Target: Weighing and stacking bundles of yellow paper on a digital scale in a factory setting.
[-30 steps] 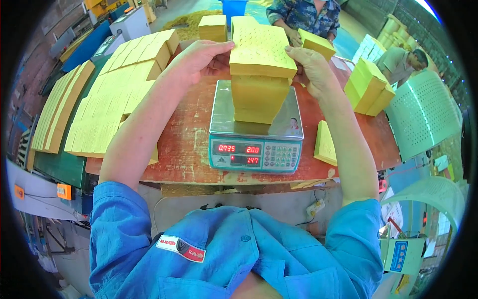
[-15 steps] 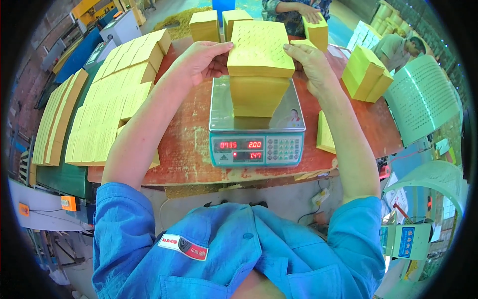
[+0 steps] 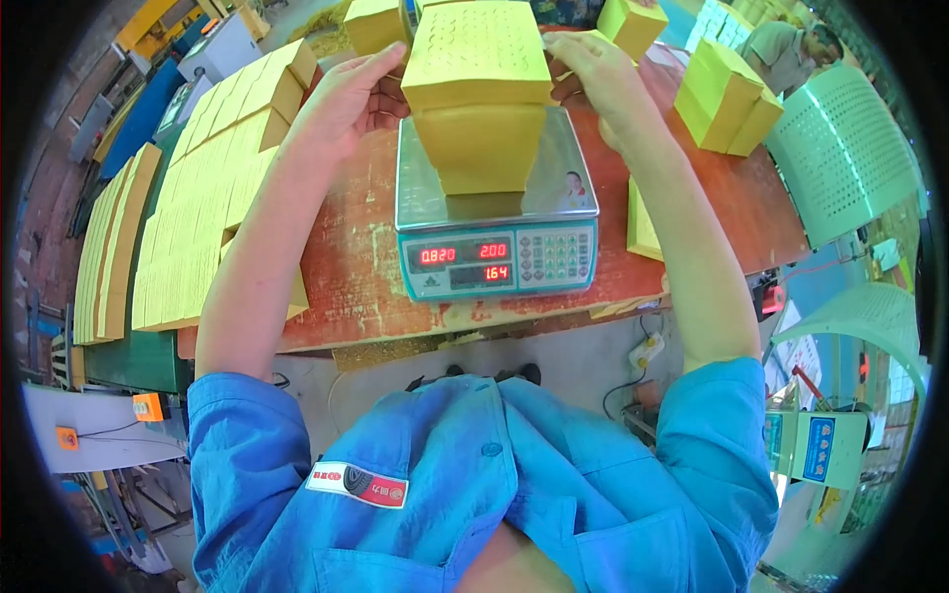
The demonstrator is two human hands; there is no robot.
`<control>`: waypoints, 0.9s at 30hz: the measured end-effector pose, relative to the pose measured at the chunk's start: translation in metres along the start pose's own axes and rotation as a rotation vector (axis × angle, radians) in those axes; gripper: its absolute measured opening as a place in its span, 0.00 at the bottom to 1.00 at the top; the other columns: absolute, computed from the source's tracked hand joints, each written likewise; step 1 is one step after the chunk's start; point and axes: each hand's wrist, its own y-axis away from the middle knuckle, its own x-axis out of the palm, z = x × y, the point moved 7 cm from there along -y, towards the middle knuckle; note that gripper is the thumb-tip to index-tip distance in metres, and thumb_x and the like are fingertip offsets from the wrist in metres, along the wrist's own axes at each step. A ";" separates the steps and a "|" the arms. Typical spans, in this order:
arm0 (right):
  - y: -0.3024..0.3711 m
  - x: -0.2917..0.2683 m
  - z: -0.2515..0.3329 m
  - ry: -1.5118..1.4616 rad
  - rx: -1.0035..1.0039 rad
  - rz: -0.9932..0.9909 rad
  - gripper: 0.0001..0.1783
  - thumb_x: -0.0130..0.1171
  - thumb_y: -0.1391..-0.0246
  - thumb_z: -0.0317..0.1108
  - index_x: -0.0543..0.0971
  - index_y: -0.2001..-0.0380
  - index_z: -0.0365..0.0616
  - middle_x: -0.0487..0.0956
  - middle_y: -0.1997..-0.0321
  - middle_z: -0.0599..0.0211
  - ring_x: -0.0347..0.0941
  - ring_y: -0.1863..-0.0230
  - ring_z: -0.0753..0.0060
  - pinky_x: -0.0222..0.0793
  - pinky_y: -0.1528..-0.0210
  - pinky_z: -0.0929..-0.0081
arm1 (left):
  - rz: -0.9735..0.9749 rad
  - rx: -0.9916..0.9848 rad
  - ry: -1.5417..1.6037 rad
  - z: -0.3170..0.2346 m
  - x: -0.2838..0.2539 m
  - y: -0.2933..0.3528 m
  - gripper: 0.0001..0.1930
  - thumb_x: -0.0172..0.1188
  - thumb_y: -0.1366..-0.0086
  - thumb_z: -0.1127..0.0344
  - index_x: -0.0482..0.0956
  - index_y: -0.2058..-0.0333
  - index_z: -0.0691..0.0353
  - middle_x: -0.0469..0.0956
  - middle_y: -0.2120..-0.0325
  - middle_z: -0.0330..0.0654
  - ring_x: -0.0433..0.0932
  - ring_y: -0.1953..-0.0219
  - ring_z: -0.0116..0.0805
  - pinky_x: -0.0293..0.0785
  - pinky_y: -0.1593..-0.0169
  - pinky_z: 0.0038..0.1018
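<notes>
A tall stack of yellow perforated paper point(image 3: 476, 59) stands on the steel pan point(image 3: 420, 193) of a teal digital scale point(image 3: 504, 262). A wider upper bundle overhangs the narrower block of paper point(image 3: 479, 148) below it. My left hand point(image 3: 358, 94) is at the stack's left side, thumb raised and fingers loosely curled, with a slight gap to the paper. On the opposite side, my right hand point(image 3: 601, 84) has its fingertips close by the upper bundle's edge. Neither hand grips the stack; whether the right fingertips touch it is hard to tell.
Rows of yellow paper blocks point(image 3: 198, 237) lie at the left. More paper stacks point(image 3: 727, 99) stand on the red table point(image 3: 346, 237) at right and back. Another person point(image 3: 791, 49) is at the far right. A curved perforated sheet point(image 3: 840, 158) leans beside the table.
Both hands have loosened from the upper bundle, which rests on the lower block. The scale's red digits have changed. The whole view has shifted, bringing the table higher in it.
</notes>
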 end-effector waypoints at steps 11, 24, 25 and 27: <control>0.076 -0.083 -0.089 -0.132 0.187 -0.151 0.16 0.54 0.39 0.39 0.78 0.53 0.42 0.79 0.68 0.70 0.73 0.72 0.81 0.66 0.68 0.82 | -0.110 -0.116 0.089 0.060 -0.097 0.062 0.18 0.54 0.32 0.51 0.79 0.59 0.61 0.77 0.74 0.33 0.74 0.73 0.22 0.67 0.68 0.18; 0.107 -0.093 -0.116 -0.288 0.228 -0.136 0.15 0.51 0.38 0.32 0.76 0.51 0.37 0.79 0.68 0.68 0.73 0.71 0.80 0.67 0.68 0.83 | -0.106 -0.103 0.087 0.060 -0.092 0.076 0.17 0.52 0.30 0.55 0.75 0.54 0.63 0.74 0.72 0.31 0.70 0.73 0.18 0.66 0.68 0.14; 0.107 -0.093 -0.116 -0.290 0.226 -0.137 0.15 0.51 0.38 0.32 0.76 0.51 0.36 0.79 0.68 0.68 0.73 0.71 0.79 0.67 0.68 0.83 | -0.106 -0.102 0.085 0.058 -0.090 0.076 0.17 0.52 0.30 0.55 0.75 0.54 0.63 0.74 0.72 0.31 0.70 0.73 0.18 0.66 0.68 0.14; 0.106 -0.095 -0.116 -0.294 0.224 -0.136 0.15 0.51 0.38 0.32 0.76 0.51 0.36 0.79 0.68 0.68 0.73 0.71 0.79 0.67 0.68 0.83 | -0.079 -0.090 0.081 0.054 -0.084 0.076 0.17 0.51 0.30 0.56 0.75 0.54 0.63 0.74 0.71 0.31 0.70 0.72 0.19 0.66 0.68 0.15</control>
